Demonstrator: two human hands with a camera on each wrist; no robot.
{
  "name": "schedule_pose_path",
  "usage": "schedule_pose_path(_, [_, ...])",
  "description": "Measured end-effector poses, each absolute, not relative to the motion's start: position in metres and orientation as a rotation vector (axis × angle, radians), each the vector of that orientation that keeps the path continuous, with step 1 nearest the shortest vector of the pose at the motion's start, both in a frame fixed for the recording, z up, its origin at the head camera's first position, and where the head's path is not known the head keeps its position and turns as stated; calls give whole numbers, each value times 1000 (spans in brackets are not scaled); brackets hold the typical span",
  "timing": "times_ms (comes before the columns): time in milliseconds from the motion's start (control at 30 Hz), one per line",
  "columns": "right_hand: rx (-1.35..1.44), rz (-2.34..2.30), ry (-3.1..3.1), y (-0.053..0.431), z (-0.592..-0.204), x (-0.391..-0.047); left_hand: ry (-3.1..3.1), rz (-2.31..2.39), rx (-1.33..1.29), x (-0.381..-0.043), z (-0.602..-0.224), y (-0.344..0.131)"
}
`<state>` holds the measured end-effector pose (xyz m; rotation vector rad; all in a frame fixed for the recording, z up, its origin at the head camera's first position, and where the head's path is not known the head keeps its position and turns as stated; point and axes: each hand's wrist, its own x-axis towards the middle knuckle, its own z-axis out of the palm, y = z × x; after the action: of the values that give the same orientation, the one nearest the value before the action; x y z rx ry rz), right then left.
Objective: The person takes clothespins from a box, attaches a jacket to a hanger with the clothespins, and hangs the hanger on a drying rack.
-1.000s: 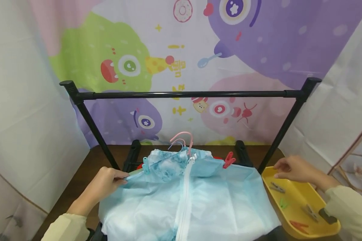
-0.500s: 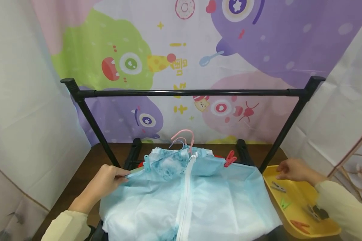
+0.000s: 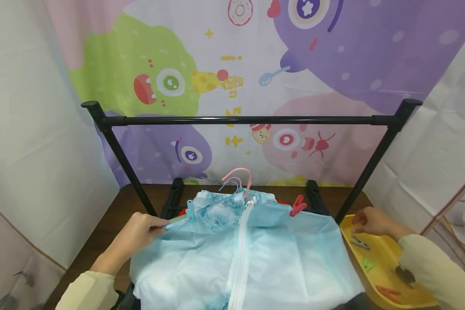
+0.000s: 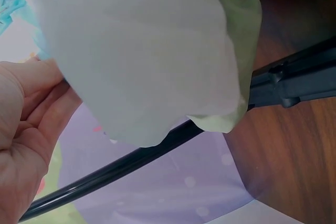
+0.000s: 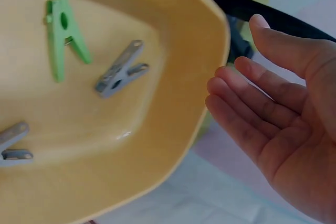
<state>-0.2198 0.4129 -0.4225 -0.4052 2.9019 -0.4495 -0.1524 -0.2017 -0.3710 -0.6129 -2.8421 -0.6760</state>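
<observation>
A light blue and white zip-up jacket (image 3: pixel 193 258) hangs in front of me on a pink hanger (image 3: pixel 238 172). My left hand (image 3: pixel 141 232) pinches the jacket's shoulder edge at the left, between thumb and fingers. On the collar sit a light blue clothespin (image 3: pixel 190 211) at the left and a red clothespin (image 3: pixel 298 206) at the right. My right hand (image 3: pixel 376 221) is over the far end of a yellow tray (image 3: pixel 387 245), fingers loosely bent and holding nothing. Inside the tray lie a green clothespin (image 5: pixel 64 35), a grey clothespin (image 5: pixel 122 69) and an orange-red one.
A black rack with a crossbar (image 3: pixel 240 120) stands behind the jacket on a dark wooden table (image 3: pixel 97 241). A printed cartoon cloth (image 3: pixel 232 86) covers the back, with white cloth at both sides. Another grey clothespin (image 5: pixel 13 145) lies in the tray.
The right hand has stayed over the tray's far end, its forearm shifting slightly left across the tray. The left hand keeps its pinch on the jacket. The head view has shifted a little.
</observation>
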Motion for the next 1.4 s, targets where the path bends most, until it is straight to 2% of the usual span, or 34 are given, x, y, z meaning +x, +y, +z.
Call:
schedule_pose_path(300, [-523, -487, 2946, 403, -390, -215, -2836, -641, -561, -151, -374, -203])
schedule_pose_path(733, [-480, -560, 2929, 375, -353, -203, -2788, -653, -512, -143, -372, -202])
schedule_pose_path(1233, [-927, -774, 2985, 304, -330, -181, -2734, -671, -560, -145, -361, -193])
schedule_pose_path(1400, [-915, -846, 3025, 291, -329, -181, -2693, -634, -587, -147, -351, -189])
